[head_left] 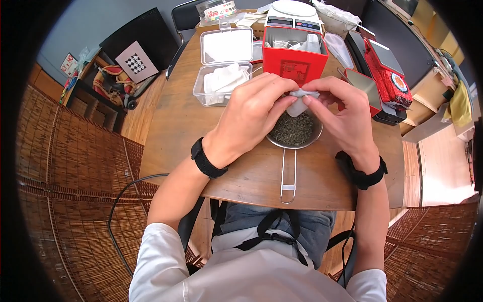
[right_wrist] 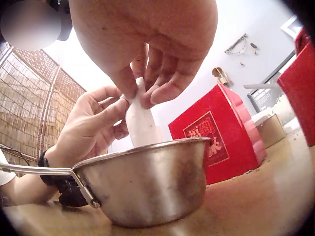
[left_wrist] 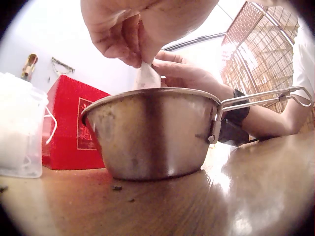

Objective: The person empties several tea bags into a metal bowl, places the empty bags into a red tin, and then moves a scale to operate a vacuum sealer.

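Note:
A small white pouch (head_left: 298, 107) is pinched at its top by both hands above a metal cup (head_left: 271, 143) of dried leaves (head_left: 294, 130). The left hand (head_left: 256, 111) grips the pouch's left side between thumb and fingers; the right hand (head_left: 344, 110) pinches its right side. In the left wrist view the pouch (left_wrist: 147, 77) hangs at the rim of the cup (left_wrist: 152, 137), under the left hand (left_wrist: 142, 29). In the right wrist view the pouch (right_wrist: 140, 120) narrows to a point at the fingertips of the right hand (right_wrist: 147, 44); its lower end is hidden behind the cup's rim.
Behind the cup stands a red box (head_left: 292, 64) holding white packets. At its left is an open clear plastic box (head_left: 221, 86) with white pouches. A kitchen scale (head_left: 294, 21) stands behind, and a red package (head_left: 390, 75) lies at the right. The cup's wire handle (head_left: 288, 187) points toward the person.

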A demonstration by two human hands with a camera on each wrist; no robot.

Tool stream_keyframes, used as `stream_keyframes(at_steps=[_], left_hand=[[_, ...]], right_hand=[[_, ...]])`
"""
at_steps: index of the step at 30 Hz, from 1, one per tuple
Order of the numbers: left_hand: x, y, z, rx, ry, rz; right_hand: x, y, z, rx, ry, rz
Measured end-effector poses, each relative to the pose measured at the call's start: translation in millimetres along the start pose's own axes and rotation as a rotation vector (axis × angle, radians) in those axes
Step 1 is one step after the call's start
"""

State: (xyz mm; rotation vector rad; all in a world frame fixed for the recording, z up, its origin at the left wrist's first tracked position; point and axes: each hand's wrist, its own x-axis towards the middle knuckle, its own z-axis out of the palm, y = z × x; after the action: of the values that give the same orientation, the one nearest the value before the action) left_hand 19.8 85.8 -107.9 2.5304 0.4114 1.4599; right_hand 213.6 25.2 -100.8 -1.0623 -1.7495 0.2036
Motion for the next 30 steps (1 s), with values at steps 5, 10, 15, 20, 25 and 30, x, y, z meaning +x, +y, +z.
stream_keyframes(at_steps=[5,10,15,20,25,30], left_hand=[[-0.1,-1.2,2.9,-0.007,0.057,0.044],[-0.1,0.3,1.3,-0.008,0.025,0.027],[0.4,0.5,0.4,-0.012,0.015,-0.025],[0.3,0.7,-1.0,-0.013,0.001,-0.033],[-0.1,2.5,-2.0,-0.014,-0.014,-0.063],[0.0,4.9,0.9,-0.045,-0.023,-0.044]], right_hand=[[0.7,-1.8,0.6,-0.016,-0.010,-0.033],[0.1,-3.0,0.4,-0.027,0.001,-0.011],[0.3,-3.5,-2.1,-0.024,0.016,0.015],[0.5,-4.4,-2.9,-0.020,0.013,-0.003],[2.3,-3.9,-3.3,-0.014,0.025,-0.031],[1.7,-4.3,-0.8,-0.017,0.001,-0.075]])
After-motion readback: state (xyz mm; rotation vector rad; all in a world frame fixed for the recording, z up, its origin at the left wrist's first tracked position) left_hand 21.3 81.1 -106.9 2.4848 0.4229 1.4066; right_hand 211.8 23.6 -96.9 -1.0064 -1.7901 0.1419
